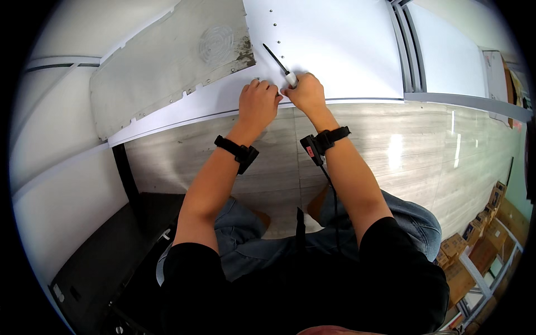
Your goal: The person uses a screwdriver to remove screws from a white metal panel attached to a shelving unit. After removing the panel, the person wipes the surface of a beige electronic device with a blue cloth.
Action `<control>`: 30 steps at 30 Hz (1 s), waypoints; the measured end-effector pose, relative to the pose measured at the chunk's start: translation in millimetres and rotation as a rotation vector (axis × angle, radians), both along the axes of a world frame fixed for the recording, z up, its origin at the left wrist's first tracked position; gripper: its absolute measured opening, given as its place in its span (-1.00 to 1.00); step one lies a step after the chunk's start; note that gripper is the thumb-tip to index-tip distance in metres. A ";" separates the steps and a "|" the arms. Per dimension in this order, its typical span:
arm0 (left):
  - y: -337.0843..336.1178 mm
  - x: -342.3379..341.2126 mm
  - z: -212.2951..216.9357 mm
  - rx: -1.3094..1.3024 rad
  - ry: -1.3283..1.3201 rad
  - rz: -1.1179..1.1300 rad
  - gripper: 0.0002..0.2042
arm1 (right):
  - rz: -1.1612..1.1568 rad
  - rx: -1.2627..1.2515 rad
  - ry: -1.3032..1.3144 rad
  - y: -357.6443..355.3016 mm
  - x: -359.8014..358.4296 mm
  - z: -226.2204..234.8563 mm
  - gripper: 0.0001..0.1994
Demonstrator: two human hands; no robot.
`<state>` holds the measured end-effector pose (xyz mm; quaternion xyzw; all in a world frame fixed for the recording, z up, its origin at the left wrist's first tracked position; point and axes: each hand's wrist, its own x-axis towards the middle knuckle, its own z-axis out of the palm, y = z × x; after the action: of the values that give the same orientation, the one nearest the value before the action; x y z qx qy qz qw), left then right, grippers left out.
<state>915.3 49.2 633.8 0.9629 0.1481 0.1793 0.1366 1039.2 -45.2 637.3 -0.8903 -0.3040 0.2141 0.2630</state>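
Note:
Near the front edge of the white tabletop [346, 50], my two hands are close together. My right hand [307, 93] is closed around the white handle of a screwdriver [290, 78]. Its black shaft slants up and left, away from me. Beside it, my left hand [258, 104] has its fingers curled in, with thumb and forefinger pinched; a tiny dark bit shows there, too small to name. Beyond the hands, several small screws [278, 42] stand in a spaced row. A grey metal panel [162, 70] with notched edges and a round pattern of slots lies to the left.
A grey metal frame [410, 50] borders the tabletop on the right. Light wood-look floor [379, 134] lies below the table edge. Cardboard boxes [472, 234] are stacked at the lower right. A dark cabinet-like surface [95, 240] stands at the lower left. Black straps hold small devices on both wrists.

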 end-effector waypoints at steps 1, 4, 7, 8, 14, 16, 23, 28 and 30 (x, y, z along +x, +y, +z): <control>1.9 -1.2 -0.5 0.004 -0.018 -0.011 -0.86 | 0.001 -0.009 -0.028 1.3 -2.3 0.8 -0.71; 2.9 -3.6 -3.9 -0.002 -0.018 -0.008 -0.85 | -0.033 -0.021 -0.042 5.4 -2.4 -2.2 -0.72; -0.5 -2.7 -6.5 0.000 -0.009 -0.015 -0.85 | -0.070 -0.005 -0.043 4.7 0.4 -0.6 -0.73; -0.9 -2.9 -6.8 -0.003 -0.004 -0.014 -0.85 | -0.080 0.004 -0.047 4.1 0.7 1.2 -0.73; -0.1 -2.1 -6.5 -0.010 0.005 -0.020 -0.83 | -0.095 0.075 -0.074 3.0 1.6 -7.4 -0.74; 0.0 -2.1 -6.7 -0.006 -0.002 -0.023 -0.83 | -0.102 0.072 -0.064 2.5 1.5 -8.5 -0.74; 1.9 -5.0 -7.2 -0.047 0.006 -0.025 -0.80 | -0.107 0.128 -0.126 1.7 -0.1 -13.5 -0.73; 2.5 -7.3 -0.3 -0.113 -0.055 -0.008 -0.81 | -0.174 0.128 0.055 0.3 3.7 -3.2 -0.70; 4.2 -9.6 2.8 -0.194 -0.105 -0.003 -0.82 | -0.211 0.140 0.122 -0.5 5.4 2.8 -0.69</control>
<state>905.7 53.4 636.6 0.9346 0.1562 0.2143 0.2371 1044.7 -45.7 640.1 -0.8820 -0.2062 0.2173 0.3637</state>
